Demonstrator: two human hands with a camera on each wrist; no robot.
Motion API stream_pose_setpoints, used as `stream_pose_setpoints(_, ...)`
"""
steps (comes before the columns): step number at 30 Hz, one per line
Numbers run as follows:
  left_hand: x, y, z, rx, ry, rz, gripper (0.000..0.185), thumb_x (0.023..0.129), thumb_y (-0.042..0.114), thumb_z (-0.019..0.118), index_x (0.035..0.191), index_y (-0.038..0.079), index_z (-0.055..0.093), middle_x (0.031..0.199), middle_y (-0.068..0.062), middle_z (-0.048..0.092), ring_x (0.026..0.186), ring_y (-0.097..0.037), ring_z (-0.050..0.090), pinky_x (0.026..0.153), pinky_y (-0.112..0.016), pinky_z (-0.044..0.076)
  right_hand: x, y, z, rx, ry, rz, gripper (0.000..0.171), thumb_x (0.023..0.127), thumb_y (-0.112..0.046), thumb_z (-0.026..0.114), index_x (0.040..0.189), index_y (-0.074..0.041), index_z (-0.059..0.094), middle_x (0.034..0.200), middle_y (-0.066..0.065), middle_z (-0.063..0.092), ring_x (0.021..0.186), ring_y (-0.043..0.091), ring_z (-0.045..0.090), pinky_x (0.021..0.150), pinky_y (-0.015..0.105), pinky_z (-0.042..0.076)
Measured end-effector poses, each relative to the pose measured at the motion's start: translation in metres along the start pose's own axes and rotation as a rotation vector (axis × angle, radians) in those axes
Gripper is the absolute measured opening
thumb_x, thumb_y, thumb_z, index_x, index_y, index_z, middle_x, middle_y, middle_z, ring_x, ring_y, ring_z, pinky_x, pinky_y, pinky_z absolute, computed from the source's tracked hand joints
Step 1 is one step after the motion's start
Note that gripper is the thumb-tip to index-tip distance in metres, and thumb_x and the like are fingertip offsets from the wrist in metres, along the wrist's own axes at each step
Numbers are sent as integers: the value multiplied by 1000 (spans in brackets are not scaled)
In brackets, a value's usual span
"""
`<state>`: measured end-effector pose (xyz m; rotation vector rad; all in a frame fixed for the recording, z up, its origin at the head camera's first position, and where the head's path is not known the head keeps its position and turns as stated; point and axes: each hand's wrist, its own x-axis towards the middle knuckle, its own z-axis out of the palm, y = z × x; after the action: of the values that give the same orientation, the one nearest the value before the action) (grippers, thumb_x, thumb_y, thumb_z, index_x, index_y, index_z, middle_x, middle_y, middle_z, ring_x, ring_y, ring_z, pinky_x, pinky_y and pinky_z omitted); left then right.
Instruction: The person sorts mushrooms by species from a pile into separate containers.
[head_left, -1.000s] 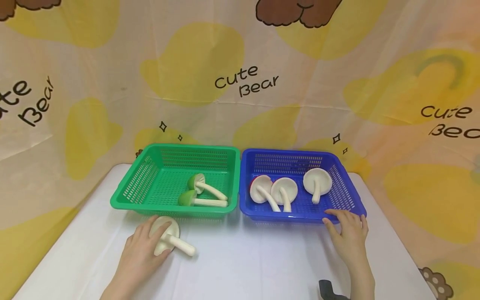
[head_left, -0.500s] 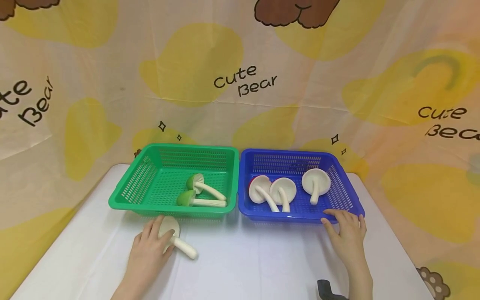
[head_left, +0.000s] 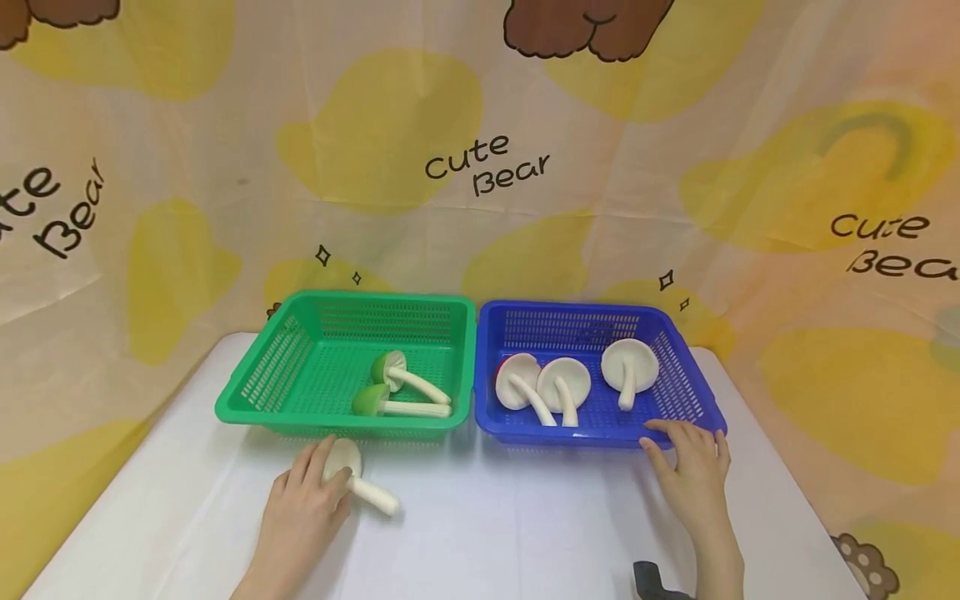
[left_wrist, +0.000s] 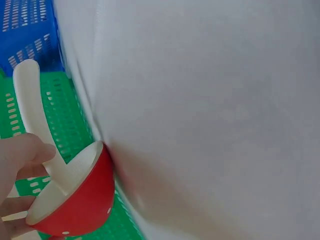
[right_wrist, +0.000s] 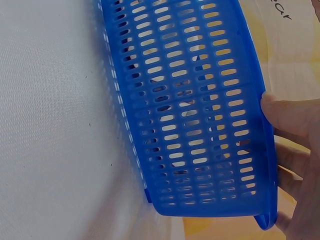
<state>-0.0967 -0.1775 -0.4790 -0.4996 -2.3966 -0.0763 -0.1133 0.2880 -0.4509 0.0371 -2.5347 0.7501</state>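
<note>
In front of the green basket (head_left: 247, 410), my left hand (head_left: 303, 500) holds a toy mushroom (head_left: 372, 496) by its cap and stem. Its white underside faces me in the head view, with the stem slanting to the lower right. From the left wrist, the mushroom's cap (left_wrist: 85, 200) shows red with white dots, and my thumb (left_wrist: 37, 150) lies against the white stem. My right hand (head_left: 693, 471) grips the front right rim of the blue basket (head_left: 525, 435), thumb outside and fingers over the edge.
Two green-capped toy mushrooms (head_left: 367, 400) lie in the green basket. Three mushrooms (head_left: 564, 385) with white undersides lie in the blue one, some showing red edges. Both baskets stand side by side on a white table (head_left: 480, 533) before a patterned cloth (head_left: 405, 125). A black object (head_left: 648, 575) sits by my right wrist.
My left hand has shifted a little to the right with the mushroom, and the cap has turned to look narrower. My right hand has stayed on the blue basket's rim.
</note>
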Motion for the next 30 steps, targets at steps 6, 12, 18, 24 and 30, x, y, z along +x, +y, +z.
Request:
stream_pose_setpoints(6, 2, 15, -6, -62, -11, -7, 25, 65, 22, 75, 88, 11, 72, 120, -22, 58, 104, -39, 56, 62, -48, 52, -2, -1, 0, 0, -8, 3, 20, 89, -14, 66, 108, -6, 64, 112, 23, 63, 115, 44, 43, 110, 68, 6)
stream_pose_setpoints(12, 13, 34, -11, -101, 38, -6, 19, 73, 24, 73, 88, 13, 73, 121, -18, 59, 105, -36, 56, 64, -47, 52, -1, -1, 1, -5, -8, 7, 20, 89, -14, 66, 107, -6, 64, 112, 23, 63, 115, 44, 43, 110, 69, 7)
stream_pose_setpoints(18, 25, 54, -9, -172, 173, 40, 33, 89, 30, 44, 88, 12, 71, 120, -16, 61, 106, -34, 56, 66, -47, 51, -2, -1, 0, -5, -12, 5, 20, 90, -14, 65, 108, -6, 64, 113, 24, 62, 115, 45, 42, 111, 69, 4)
stream_pose_setpoints(24, 41, 73, -11, -226, 256, 86, 32, 91, 29, 43, 88, 13, 71, 121, -14, 63, 107, -32, 58, 71, -46, 51, -1, -2, 0, -4, -5, 9, 20, 89, -14, 66, 108, -6, 64, 112, 23, 63, 115, 45, 42, 111, 69, 5)
stream_pose_setpoints(30, 62, 91, -11, -282, 377, 152, 21, 81, 22, 53, 88, 13, 70, 118, -13, 65, 104, -32, 61, 73, -44, 51, -1, -3, 0, 0, 2, 7, 20, 89, -14, 66, 108, -6, 64, 113, 23, 63, 115, 44, 43, 110, 68, 6)
